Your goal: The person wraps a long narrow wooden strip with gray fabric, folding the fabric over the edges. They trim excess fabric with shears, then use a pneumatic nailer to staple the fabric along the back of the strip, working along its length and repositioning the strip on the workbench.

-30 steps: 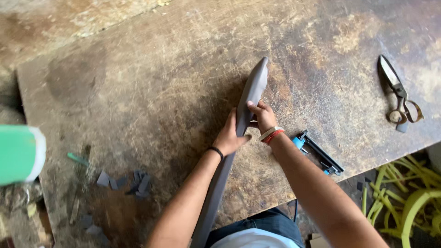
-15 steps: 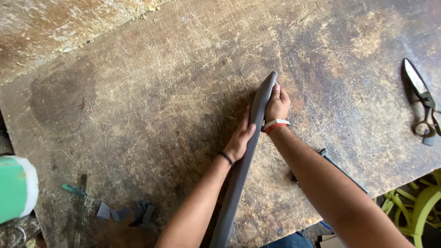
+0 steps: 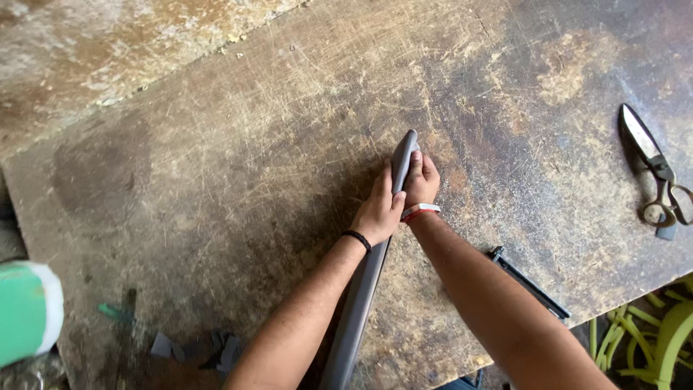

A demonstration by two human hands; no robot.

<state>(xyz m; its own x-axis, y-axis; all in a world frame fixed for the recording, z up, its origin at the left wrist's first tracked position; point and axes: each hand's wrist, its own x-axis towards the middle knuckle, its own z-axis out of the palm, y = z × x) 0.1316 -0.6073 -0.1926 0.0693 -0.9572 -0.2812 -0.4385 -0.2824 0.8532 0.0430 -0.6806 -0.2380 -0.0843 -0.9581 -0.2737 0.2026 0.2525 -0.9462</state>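
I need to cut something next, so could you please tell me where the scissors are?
The scissors lie on the worn wooden table near its right edge in the head view, well to the right of the right hand.

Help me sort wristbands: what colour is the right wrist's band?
White with a red edge, seen in the head view.

Scratched, stained wooden worktable (image 3: 216, 188) fills the view.

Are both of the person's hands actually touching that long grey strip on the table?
Touching. The head view shows the left hand and the right hand pressed against opposite sides of the grey strip near its far end.
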